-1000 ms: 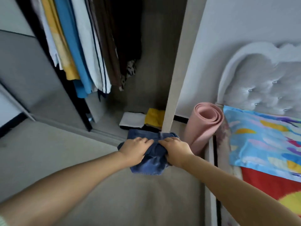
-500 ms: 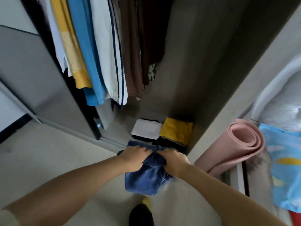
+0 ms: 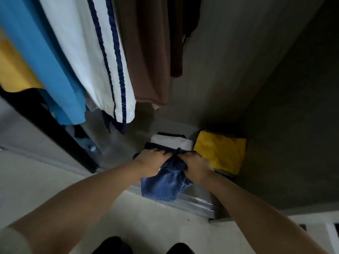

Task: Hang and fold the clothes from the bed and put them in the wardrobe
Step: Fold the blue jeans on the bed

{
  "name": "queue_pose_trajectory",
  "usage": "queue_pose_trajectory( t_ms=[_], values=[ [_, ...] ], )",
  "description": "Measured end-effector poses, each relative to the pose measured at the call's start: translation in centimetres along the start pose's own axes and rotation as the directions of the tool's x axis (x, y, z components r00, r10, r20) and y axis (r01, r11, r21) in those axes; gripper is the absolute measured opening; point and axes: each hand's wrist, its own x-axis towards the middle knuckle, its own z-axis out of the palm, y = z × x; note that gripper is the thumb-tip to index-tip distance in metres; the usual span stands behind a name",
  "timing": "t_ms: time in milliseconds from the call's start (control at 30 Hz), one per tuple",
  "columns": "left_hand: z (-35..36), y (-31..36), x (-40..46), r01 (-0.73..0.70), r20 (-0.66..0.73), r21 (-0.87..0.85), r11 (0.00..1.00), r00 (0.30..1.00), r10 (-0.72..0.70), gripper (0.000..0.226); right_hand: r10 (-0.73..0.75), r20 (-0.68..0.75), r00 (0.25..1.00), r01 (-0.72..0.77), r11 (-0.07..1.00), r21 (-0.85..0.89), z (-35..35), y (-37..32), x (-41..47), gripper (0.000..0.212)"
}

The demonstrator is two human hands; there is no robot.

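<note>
Two hands point(image 3: 149, 163) point(image 3: 197, 166); one blue garment point(image 3: 163, 186); five hanging garments point(image 3: 88, 57); three folded piles point(image 3: 222, 151).

floor point(image 3: 156, 222): pale and smooth, with a small dark speck on it; it fills the lower middle and runs left along a grey panel.
metal track point(image 3: 194, 200): silver rails with parallel grooves, lying along the far edge of the floor and slanting down to the right.
feet point(image 3: 111, 244): two dark rounded shapes at the bottom edge, side by side and apart; socks or shoes cannot be told.
white frame point(image 3: 328, 233): pale bars with dark gaps in the lower right corner, cut off by the edge.
</note>
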Motion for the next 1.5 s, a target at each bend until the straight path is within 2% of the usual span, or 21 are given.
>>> queue_pose_trajectory(
  t_ms=[200, 300, 400, 467, 533, 600, 633, 700, 767, 933, 1033, 1100, 1167, 1200, 1300, 1433, 1500],
  values=[
    [3.7, -7.2, 11.6, 0.018, -0.226, 0.105, 0.994, 0.974, 0.006, 0.056, 0.05, -0.233, 0.971, -0.066, 0.996, -0.062, 3.7, 4.4, 12.5, 0.051],
    [4.8, -9.7, 15.5, 0.02, -0.312, 0.146, 0.989, 0.95, 0.027, 0.063, 0.071, -0.343, 0.937, -0.115, 0.987, -0.111, 4.5, 5.9, 16.8, 0.054],
    [9.7, -12.1, 19.2, 0.09, -0.39, 0.19, 0.978, 0.921, -0.008, 0.075, 0.116, -0.397, 0.911, -0.188, 0.971, -0.149, 8.7, 6.5, 20.3, 0.062],
    [15.3, -12.9, 21.3, 0.106, -0.386, 0.18, 0.978, 0.922, -0.029, 0.077, 0.163, -0.371, 0.914, -0.232, 0.961, -0.149, 13.7, 6.6, 22.0, 0.064],
    [21.0, -12.5, 22.1, 0.055, -0.395, 0.136, 0.989, 0.919, 0.003, 0.08, 0.225, -0.253, 0.941, -0.263, 0.956, -0.13, 18.9, 6.3, 22.4, 0.064],
    [26.8, -11.8, 22.8, 0.013, -0.253, 0.085, 0.996, 0.967, 0.009, 0.093, 0.298, -0.094, 0.95, -0.308, 0.943, -0.124, 24.1, 5.8, 22.5, 0.069],
    [29.3, -11.6, 23.1, 0.037, -0.173, 0.063, 0.997, 0.985, -0.025, 0.099, 0.317, -0.051, 0.947, -0.321, 0.939, -0.126, 26.0, 5.7, 22.4, 0.072],
    [32.3, -11.5, 23.8, 0.101, -0.118, 0.027, 0.995, 0.988, -0.097, 0.102, 0.321, -0.041, 0.946, -0.324, 0.938, -0.127, 28.0, 5.7, 22.6, 0.074],
    [32.7, -11.7, 24.2, 0.105, -0.059, 0.027, 0.994, 0.993, -0.103, 0.098, 0.308, -0.03, 0.951, -0.309, 0.941, -0.141, 28.3, 6.1, 23.0, 0.074],
    [29.0, -11.8, 24.0, 0.046, 0.146, 0.082, 0.996, 0.988, -0.057, 0.089, 0.32, 0.097, 0.942, -0.303, 0.94, -0.159, 26.4, 5.8, 22.7, 0.084],
    [24.1, -11.5, 22.7, 0.002, 0.331, 0.104, 0.995, 0.943, -0.037, 0.085, 0.308, 0.157, 0.938, -0.287, 0.947, -0.145, 23.8, 5.3, 21.0, 0.086],
    [20.4, -10.6, 21.6, -0.041, 0.28, 0.046, 0.998, 0.96, 0.026, 0.069, 0.308, 0.105, 0.946, -0.296, 0.949, -0.11, 21.0, 5.2, 19.5, 0.075],
    [16.1, -8.8, 19.9, -0.052, 0.13, -0.135, 0.989, 0.989, 0.07, 0.036, 0.333, 0.05, 0.942, -0.33, 0.942, -0.064, 16.9, 5.0, 17.5, 0.06],
    [13.5, -7.4, 18.8, -0.053, 0.104, -0.201, 0.978, 0.992, 0.075, 0.031, 0.347, 0.051, 0.937, -0.344, 0.938, -0.049, 14.3, 4.9, 16.2, 0.053],
    [6.6, -3.7, 16.1, -0.126, 0.099, -0.245, 0.961, 0.983, 0.154, 0.035, 0.356, 0.078, 0.931, -0.355, 0.934, -0.024, 7.0, 5.0, 12.6, 0.04],
    [-3.2, 1.3, 13.7, -0.187, 0.014, -0.088, 0.978, 0.982, 0.189, 0.039, 0.396, 0.034, 0.918, -0.395, 0.918, -0.031, -2.5, 5.2, 6.9, 0.037],
    [-8.7, 3.7, 11.9, -0.214, 0.024, -0.066, 0.975, 0.976, 0.216, 0.038, 0.426, 0.022, 0.904, -0.426, 0.904, -0.034, -7.6, 5.2, 3.2, 0.034]
  ],
)
